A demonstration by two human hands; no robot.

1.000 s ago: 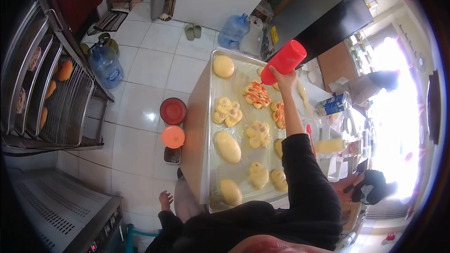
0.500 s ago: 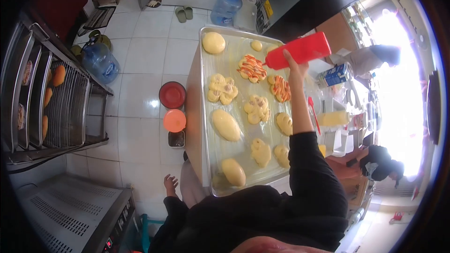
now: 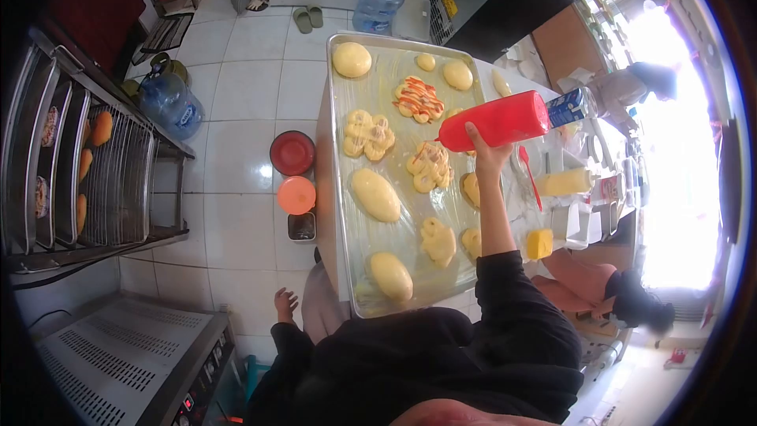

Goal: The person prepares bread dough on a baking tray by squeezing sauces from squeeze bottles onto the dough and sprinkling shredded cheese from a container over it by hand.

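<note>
My right hand (image 3: pixel 490 144) is wrapped round a red squeeze bottle (image 3: pixel 512 118), tilted with its nozzle down to the left. The nozzle sits right over a flower-shaped dough piece (image 3: pixel 430 167), whose top edge shows thin sauce lines. Behind it lies another flower-shaped piece (image 3: pixel 419 99) striped with red-orange sauce. A plain flower-shaped dough (image 3: pixel 368 135) rests to the left. All are on a large metal baking tray (image 3: pixel 334 181) with oval dough (image 3: pixel 375 195) and round dough (image 3: pixel 352 60). Low at my side hangs my left hand (image 3: pixel 286 304), fingers apart, holding nothing.
Right of the tray, the table carries a red spatula (image 3: pixel 531 178), a yellow block (image 3: pixel 539 244) and a blue carton (image 3: pixel 569 107). Bowls (image 3: pixel 292 153) stand at the left. A tray rack (image 3: pixel 110 166) and an oven (image 3: pixel 134 355) are further left. Another person (image 3: pixel 631 300) is at right.
My right hand has brought the squeeze bottle nearer, from the striped dough to the flower-shaped piece in front of it. Sauce lines now show there. The whole view has shifted slightly.
</note>
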